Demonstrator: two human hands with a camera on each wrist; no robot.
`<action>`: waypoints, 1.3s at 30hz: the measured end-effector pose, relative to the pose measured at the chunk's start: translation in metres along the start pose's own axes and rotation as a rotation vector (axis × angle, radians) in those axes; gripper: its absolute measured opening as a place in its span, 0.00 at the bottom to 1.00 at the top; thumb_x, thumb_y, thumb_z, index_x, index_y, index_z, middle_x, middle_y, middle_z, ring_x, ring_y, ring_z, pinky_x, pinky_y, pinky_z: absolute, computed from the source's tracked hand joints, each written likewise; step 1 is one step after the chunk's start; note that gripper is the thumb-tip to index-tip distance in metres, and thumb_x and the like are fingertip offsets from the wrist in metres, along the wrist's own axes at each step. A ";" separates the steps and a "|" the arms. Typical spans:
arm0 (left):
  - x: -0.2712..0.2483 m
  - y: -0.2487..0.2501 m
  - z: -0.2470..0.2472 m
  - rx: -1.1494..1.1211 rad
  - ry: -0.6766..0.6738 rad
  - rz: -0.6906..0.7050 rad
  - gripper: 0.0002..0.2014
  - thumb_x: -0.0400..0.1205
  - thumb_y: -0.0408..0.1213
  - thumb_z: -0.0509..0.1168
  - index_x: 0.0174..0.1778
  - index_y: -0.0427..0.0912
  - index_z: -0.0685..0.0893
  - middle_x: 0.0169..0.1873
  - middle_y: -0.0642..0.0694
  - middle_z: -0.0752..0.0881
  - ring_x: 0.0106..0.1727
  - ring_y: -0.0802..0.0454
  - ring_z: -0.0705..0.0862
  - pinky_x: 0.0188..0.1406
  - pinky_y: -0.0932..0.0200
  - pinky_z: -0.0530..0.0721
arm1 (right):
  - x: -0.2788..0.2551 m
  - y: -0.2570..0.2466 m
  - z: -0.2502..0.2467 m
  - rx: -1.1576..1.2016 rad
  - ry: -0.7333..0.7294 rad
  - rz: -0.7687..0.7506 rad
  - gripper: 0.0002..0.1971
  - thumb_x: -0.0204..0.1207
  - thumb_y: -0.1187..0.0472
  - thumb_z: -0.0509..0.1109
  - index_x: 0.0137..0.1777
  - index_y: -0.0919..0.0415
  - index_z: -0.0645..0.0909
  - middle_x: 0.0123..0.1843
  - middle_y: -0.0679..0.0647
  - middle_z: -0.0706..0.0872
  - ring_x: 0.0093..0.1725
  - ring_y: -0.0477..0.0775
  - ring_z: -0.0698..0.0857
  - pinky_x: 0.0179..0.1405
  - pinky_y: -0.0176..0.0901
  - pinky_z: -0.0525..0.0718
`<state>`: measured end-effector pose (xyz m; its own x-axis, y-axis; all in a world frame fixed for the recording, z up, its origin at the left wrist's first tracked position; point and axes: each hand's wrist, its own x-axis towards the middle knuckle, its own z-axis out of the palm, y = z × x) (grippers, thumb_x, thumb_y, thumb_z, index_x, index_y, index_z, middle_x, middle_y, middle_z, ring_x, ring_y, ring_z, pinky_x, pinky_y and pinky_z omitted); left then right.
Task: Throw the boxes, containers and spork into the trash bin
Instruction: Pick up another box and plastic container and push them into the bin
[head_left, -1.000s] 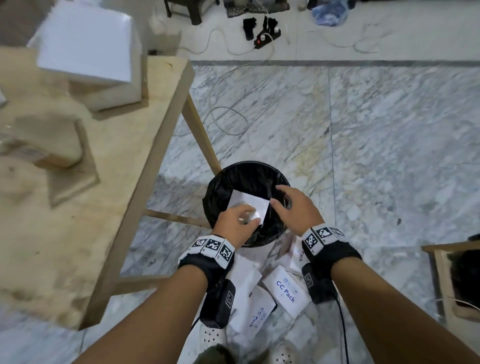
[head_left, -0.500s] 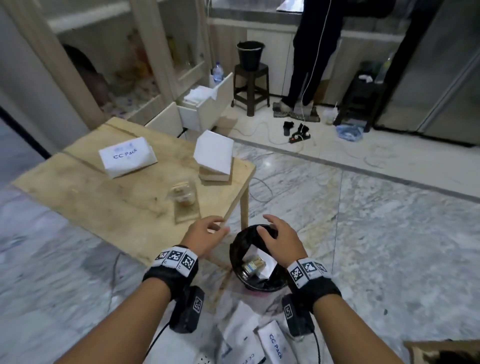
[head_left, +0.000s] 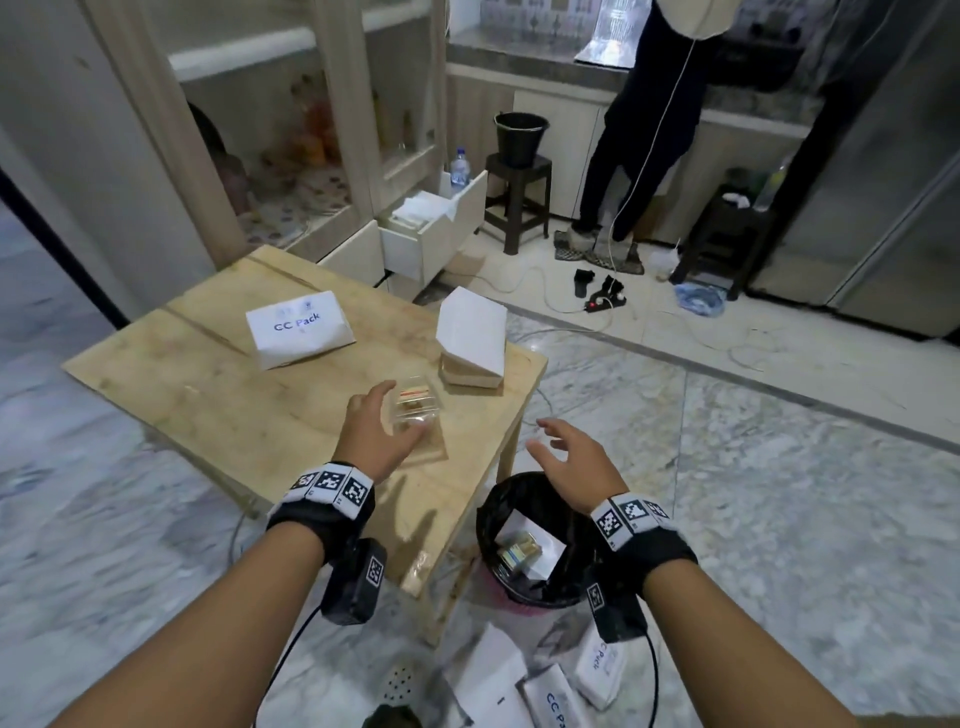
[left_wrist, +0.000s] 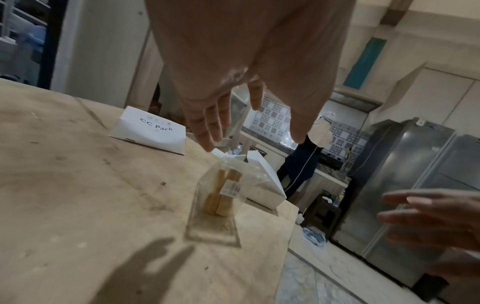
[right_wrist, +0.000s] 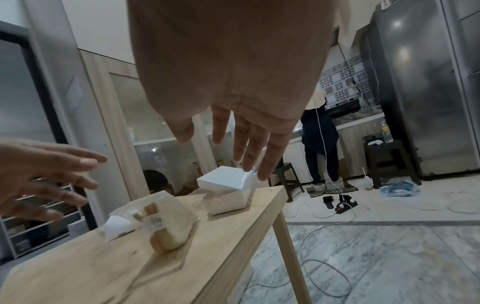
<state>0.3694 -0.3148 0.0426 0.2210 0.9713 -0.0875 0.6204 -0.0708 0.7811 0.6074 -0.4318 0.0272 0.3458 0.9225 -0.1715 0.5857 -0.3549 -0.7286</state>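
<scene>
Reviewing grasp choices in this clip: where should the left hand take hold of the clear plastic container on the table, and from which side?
Probably from above, thumb and fingers across the two sloped side walls of the clear container. It stands upright on the wooden table, wedge-shaped, narrowing upward, with its open lid lying flat towards the person. The left hand hovers open beside it, not yet touching.

open white box (head_left: 471, 338) close behind clear container (head_left: 415, 410), tabletop (head_left: 218, 395) bare leftward

Grey marble floor (head_left: 779, 493); far off, steel fridge (head_left: 883, 182) right, open white drawer (head_left: 426, 234) left, dark stool (head_left: 519, 202) between.
</scene>
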 end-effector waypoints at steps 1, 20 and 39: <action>0.009 -0.002 0.001 0.013 -0.036 -0.007 0.37 0.71 0.47 0.75 0.76 0.50 0.68 0.68 0.37 0.70 0.66 0.39 0.77 0.70 0.48 0.75 | 0.008 -0.004 0.001 -0.001 0.009 0.012 0.25 0.80 0.42 0.64 0.75 0.49 0.73 0.75 0.51 0.79 0.70 0.50 0.79 0.68 0.51 0.79; 0.125 -0.053 0.026 0.195 -0.392 0.228 0.37 0.64 0.62 0.60 0.68 0.49 0.82 0.72 0.44 0.78 0.75 0.46 0.73 0.77 0.53 0.68 | 0.156 -0.036 0.042 -0.075 -0.004 0.139 0.27 0.80 0.43 0.64 0.78 0.49 0.70 0.78 0.52 0.75 0.75 0.55 0.76 0.72 0.54 0.76; 0.168 -0.056 -0.014 -0.020 -0.332 0.343 0.17 0.72 0.33 0.75 0.57 0.45 0.88 0.52 0.50 0.89 0.50 0.74 0.83 0.53 0.84 0.73 | 0.243 -0.057 0.097 0.186 0.063 0.529 0.60 0.60 0.36 0.80 0.84 0.50 0.43 0.80 0.61 0.66 0.76 0.68 0.71 0.71 0.61 0.75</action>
<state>0.3611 -0.1440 -0.0072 0.6411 0.7673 -0.0123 0.4553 -0.3674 0.8110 0.5871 -0.1728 -0.0373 0.6037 0.6134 -0.5092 0.1841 -0.7287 -0.6597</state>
